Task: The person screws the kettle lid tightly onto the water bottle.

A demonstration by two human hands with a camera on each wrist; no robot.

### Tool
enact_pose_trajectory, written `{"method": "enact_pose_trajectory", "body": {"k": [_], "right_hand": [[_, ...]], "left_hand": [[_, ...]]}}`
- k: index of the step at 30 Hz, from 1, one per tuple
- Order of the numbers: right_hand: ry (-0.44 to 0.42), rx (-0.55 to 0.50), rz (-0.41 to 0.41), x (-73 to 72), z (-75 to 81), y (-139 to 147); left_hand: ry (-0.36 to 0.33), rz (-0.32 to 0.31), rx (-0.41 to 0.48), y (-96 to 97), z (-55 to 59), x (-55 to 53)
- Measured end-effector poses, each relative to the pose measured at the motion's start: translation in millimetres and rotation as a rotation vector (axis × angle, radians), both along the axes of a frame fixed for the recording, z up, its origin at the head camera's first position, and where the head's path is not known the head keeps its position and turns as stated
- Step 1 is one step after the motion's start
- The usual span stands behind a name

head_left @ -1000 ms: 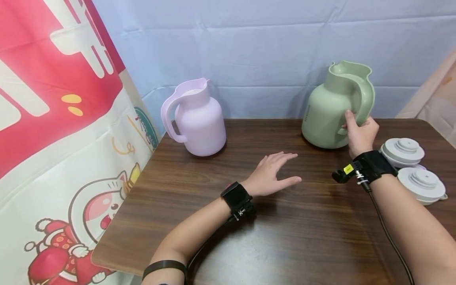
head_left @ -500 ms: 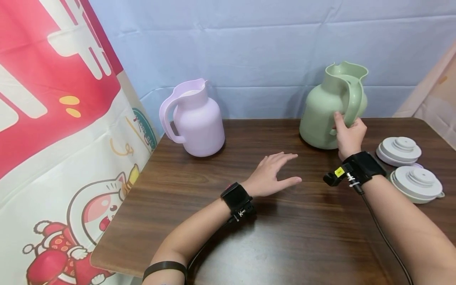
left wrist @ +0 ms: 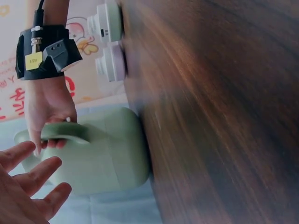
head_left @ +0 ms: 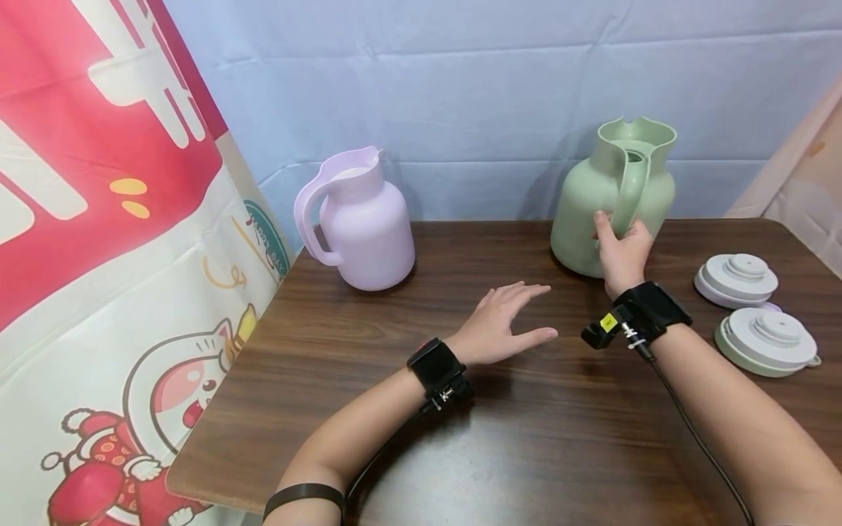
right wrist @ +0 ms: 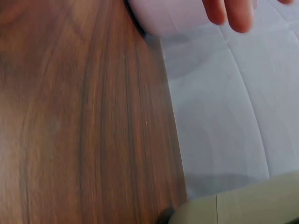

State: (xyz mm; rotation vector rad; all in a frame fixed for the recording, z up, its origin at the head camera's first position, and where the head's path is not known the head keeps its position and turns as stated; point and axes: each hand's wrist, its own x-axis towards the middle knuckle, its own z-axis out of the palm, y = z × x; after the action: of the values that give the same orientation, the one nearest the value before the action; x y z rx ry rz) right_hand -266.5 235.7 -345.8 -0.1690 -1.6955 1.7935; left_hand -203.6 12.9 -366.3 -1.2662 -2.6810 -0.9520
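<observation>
My right hand [head_left: 625,256] is on, fingers curled round the lower part of one handle [head_left: 630,193], thumb on its left side: that's the green jug [head_left: 579,208], upright near the far edge of the one table [head_left: 316,351], handle facing me. My left hand [head_left: 490,321] is out over the wood, fingers extended and spread, thumb well apart, gripping nothing. Jug number two, the lilac jug [head_left: 373,226], stands upright well to the left, its single handle pointing left. Over on the right, two lids make the count: the lilac-rimmed lid [head_left: 737,280] behind, the green-rimmed lid [head_left: 770,340] nearer me, just beside each other. Two black straps, too: left wrist strap [head_left: 436,364], right wrist strap [head_left: 651,310].
</observation>
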Motion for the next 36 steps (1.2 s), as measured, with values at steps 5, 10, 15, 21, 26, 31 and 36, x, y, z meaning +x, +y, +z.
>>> {"method": "enact_pose_trajectory", "body": {"k": [5, 10, 15, 21, 26, 31, 36], "right_hand": [[0.022, 0.032, 0.065, 7.9, 6.1, -13], [0.022, 0.068, 0.087, 20.5, 16.9, -24], [0.007, 0.064, 0.088, 24.8, 20.9, -29], [0.007, 0.12, 0.102, 21.8, 11.6, -27], [0.021, 0.137, 0.118, 17.4, 0.4, -25], [-0.005, 0.141, 0.141, 23.1, 0.9, -26], [-0.019, 0.135, 0.141, 30.8, 3.1, -27]], "left_hand": [[-0.003, 0.0, -0.004, -1.4, 0.6, 0.1], [-0.01, -0.001, -0.003, -2.9, 1.5, 1.0], [-0.012, -0.004, 0.005, -4.7, 2.0, 0.9], [-0.013, -0.004, 0.019, -5.8, 0.1, 0.9], [-0.013, -0.001, 0.028, -6.2, -2.1, 1.8], [-0.017, -0.006, 0.021, -6.1, -1.8, 3.9], [-0.027, -0.009, 0.021, -7.0, -2.3, 5.1]]}}
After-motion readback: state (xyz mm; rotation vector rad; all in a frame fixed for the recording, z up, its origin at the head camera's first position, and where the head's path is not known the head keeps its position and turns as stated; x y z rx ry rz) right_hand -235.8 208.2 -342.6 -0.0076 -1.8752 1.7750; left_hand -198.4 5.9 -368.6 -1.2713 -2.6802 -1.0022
